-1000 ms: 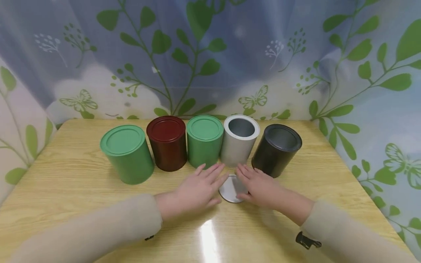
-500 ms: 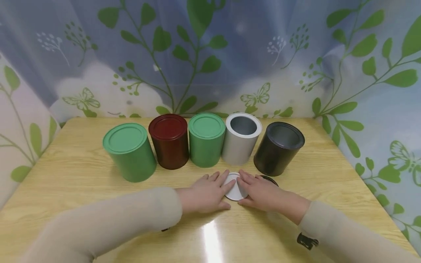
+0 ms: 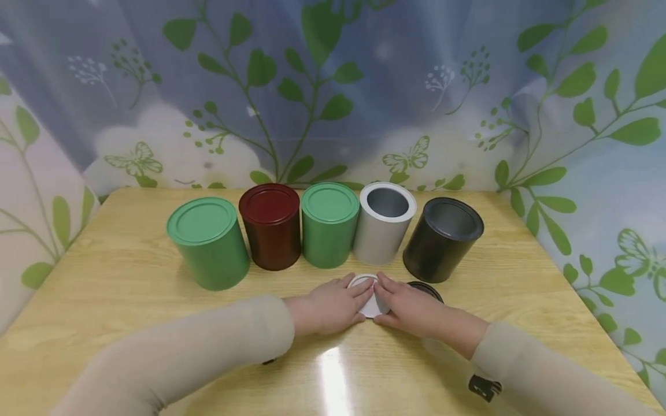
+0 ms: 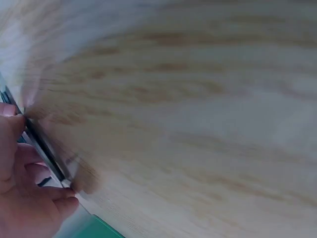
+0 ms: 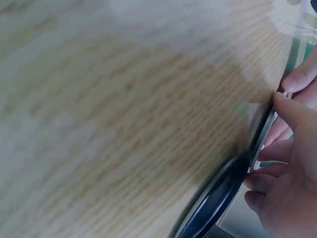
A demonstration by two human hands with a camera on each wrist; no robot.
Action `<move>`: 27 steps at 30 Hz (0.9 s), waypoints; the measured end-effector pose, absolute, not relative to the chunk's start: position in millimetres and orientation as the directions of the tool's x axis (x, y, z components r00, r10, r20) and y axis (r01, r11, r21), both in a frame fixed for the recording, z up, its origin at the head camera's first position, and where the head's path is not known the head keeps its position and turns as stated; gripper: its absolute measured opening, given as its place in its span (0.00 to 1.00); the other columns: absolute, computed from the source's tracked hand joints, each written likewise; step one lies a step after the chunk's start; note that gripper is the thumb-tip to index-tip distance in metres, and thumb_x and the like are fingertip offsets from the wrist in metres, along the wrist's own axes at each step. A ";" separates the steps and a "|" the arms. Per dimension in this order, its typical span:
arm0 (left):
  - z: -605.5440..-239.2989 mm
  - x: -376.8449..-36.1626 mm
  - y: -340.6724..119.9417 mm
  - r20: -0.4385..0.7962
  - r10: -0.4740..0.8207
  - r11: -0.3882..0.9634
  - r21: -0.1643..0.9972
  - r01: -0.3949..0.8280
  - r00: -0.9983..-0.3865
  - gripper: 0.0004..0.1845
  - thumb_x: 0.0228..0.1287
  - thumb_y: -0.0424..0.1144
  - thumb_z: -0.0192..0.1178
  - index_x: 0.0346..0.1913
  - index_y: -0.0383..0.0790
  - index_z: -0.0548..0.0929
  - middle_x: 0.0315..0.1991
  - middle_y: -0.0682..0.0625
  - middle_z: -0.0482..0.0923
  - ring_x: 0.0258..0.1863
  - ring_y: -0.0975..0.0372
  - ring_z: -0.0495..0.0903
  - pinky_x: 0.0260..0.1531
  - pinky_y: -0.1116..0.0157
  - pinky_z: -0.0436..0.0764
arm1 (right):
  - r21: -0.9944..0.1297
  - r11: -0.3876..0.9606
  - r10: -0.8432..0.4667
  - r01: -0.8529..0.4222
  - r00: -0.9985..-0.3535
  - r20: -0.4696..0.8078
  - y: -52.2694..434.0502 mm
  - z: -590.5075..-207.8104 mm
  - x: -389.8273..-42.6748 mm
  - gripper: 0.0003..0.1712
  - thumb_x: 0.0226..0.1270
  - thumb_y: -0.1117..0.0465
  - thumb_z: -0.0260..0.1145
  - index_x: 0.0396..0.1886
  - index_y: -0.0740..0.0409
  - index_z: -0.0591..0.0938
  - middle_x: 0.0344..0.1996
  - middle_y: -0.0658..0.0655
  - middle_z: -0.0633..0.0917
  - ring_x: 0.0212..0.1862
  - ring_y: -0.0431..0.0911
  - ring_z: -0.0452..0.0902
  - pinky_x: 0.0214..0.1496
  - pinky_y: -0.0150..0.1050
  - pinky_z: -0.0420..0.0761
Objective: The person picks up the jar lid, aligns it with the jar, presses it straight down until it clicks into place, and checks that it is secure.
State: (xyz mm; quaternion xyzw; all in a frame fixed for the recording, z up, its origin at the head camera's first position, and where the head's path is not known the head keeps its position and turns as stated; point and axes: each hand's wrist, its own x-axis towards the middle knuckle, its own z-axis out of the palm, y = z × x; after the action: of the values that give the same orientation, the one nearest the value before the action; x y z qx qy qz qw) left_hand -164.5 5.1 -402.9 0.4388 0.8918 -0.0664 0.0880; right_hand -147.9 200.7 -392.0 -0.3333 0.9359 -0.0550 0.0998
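Note:
A small round white lid [image 3: 370, 309] lies on the table between the two hands. My left hand [image 3: 337, 306] holds its left side, with fingertips at the far rim and thumb at the near rim. Opposite it, my right hand [image 3: 413, 307] grips the right side in the same way, its fingertips close to the left hand's. In the right wrist view a black lid [image 5: 213, 204] lies just beside the right fingers; the head view shows only its far edge. Behind the hands stands a white can [image 3: 381, 240] with an open top.
To the right of the white can is a black can [image 3: 436, 254]. On the left stand a green can [image 3: 329, 242], a dark red can [image 3: 274, 245] and another green can [image 3: 214, 260], all with tops covered. A patterned curtain [image 3: 291, 138] hangs behind the wooden table [image 3: 119, 289].
My left hand has moved right onto the white lid's left side. Both hands have closed in around its rim. The black lid's edge has come into view beside the right hand.

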 end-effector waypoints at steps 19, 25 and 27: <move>-396.5 -169.2 -14.4 0.016 0.849 0.529 0.008 0.849 -0.529 0.28 0.74 0.51 0.41 0.69 0.37 0.62 0.69 0.45 0.57 0.68 0.49 0.55 0.67 0.59 0.54 | -0.270 0.728 -0.652 -0.630 -0.758 0.014 204.5 -375.8 -145.0 0.37 0.66 0.50 0.61 0.63 0.74 0.67 0.63 0.73 0.65 0.62 0.61 0.65 0.59 0.53 0.69; -382.7 -168.6 -16.5 0.043 0.843 0.535 0.035 0.844 -0.536 0.29 0.74 0.52 0.40 0.70 0.38 0.62 0.70 0.46 0.56 0.67 0.47 0.56 0.64 0.55 0.60 | -0.261 0.737 -0.634 -0.623 -0.772 0.052 204.8 -365.2 -142.6 0.37 0.65 0.49 0.61 0.63 0.73 0.67 0.63 0.72 0.65 0.61 0.61 0.66 0.56 0.52 0.71; -376.5 -169.5 -16.5 0.048 0.843 0.536 0.030 0.844 -0.536 0.29 0.74 0.52 0.40 0.70 0.39 0.62 0.70 0.46 0.57 0.67 0.46 0.57 0.63 0.54 0.61 | -0.248 0.741 -0.628 -0.624 -0.775 0.072 204.6 -360.9 -142.7 0.37 0.64 0.49 0.62 0.63 0.73 0.67 0.63 0.71 0.66 0.61 0.60 0.67 0.56 0.52 0.72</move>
State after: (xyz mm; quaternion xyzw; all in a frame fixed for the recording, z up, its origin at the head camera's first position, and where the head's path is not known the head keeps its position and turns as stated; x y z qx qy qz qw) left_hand -169.5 -16.5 -376.5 0.4812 0.8761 0.0249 -0.0140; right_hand -142.7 204.6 -360.9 -0.3356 0.9330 -0.1298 0.0080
